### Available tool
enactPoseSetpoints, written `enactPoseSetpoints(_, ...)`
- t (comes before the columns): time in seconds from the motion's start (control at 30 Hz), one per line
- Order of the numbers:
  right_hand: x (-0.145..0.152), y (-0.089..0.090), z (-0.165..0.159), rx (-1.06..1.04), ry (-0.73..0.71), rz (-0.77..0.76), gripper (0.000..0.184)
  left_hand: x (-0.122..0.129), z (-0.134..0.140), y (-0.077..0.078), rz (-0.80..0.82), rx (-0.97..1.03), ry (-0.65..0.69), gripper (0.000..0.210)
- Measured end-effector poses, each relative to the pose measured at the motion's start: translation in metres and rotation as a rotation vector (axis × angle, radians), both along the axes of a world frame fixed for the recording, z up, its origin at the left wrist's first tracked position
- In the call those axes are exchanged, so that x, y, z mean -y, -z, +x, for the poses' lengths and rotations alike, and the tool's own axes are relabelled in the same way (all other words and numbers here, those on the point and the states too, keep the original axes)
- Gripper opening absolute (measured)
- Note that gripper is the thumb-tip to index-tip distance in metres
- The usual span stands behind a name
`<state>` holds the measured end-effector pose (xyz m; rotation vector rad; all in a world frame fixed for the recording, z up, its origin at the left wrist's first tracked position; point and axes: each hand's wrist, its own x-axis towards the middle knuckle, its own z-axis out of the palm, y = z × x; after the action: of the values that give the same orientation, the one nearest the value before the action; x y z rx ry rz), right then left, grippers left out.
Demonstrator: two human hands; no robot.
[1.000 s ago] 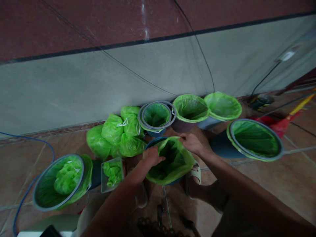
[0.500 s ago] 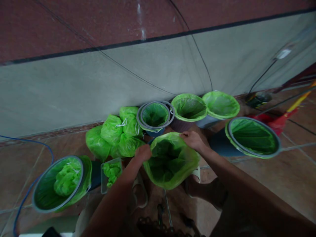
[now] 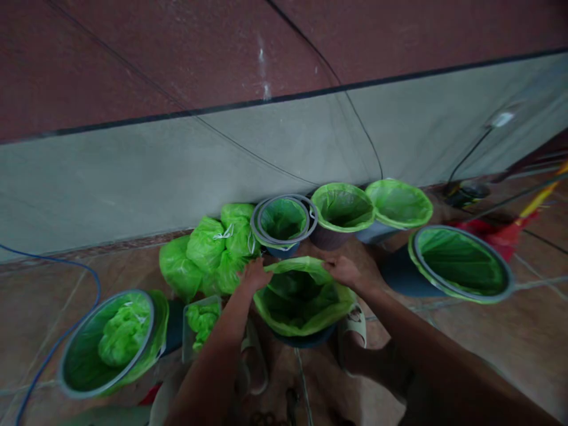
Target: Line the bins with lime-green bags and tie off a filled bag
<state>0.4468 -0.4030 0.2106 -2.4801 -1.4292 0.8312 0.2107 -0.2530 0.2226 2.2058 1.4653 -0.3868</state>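
Left grip, right grip, green bag between

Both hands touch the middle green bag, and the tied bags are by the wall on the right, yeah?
No: the head view shows the tied bags by the wall on the left. The left hand and right hand do touch the middle green bag.

Our left hand has moved outward, from over the mouth of the bag to its left edge, so we hold it farther from our right hand than a second ago. Half a second ago we had the mouth tipped up toward us; now it lies flatter, and the bin shows again beneath. Our view has tilted up, taking in more red wall.
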Motion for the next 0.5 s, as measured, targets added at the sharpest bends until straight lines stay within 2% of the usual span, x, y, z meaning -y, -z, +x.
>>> enactPoseSetpoints(0.07,-0.005,0.008,0.001,-0.045,0.028,0.033,0.036,0.002,0.013,0.001,0.001,0.039,0.050,0.064)
enactPoseSetpoints(0.17,-0.015,0.018,0.003,-0.112,0.085,0.097,0.033,-0.004,0.027,0.009,-0.014,0.043,0.123,0.040)
enactPoseSetpoints(0.23,-0.022,0.025,0.004,-0.148,0.111,0.136,0.033,-0.011,0.031,0.018,0.006,0.052,0.117,0.027)
enactPoseSetpoints(0.3,-0.029,0.034,0.004,-0.176,0.130,0.156,0.035,-0.020,0.032,0.031,0.006,0.115,0.057,0.025)
enactPoseSetpoints(0.4,-0.038,0.051,0.006,-0.202,0.153,0.165,0.036,-0.032,0.028,0.050,-0.081,0.236,-0.088,0.026)
enactPoseSetpoints(0.5,-0.046,0.066,0.007,-0.239,0.178,0.165,0.031,-0.040,0.022,0.069,-0.143,0.257,-0.157,0.026)
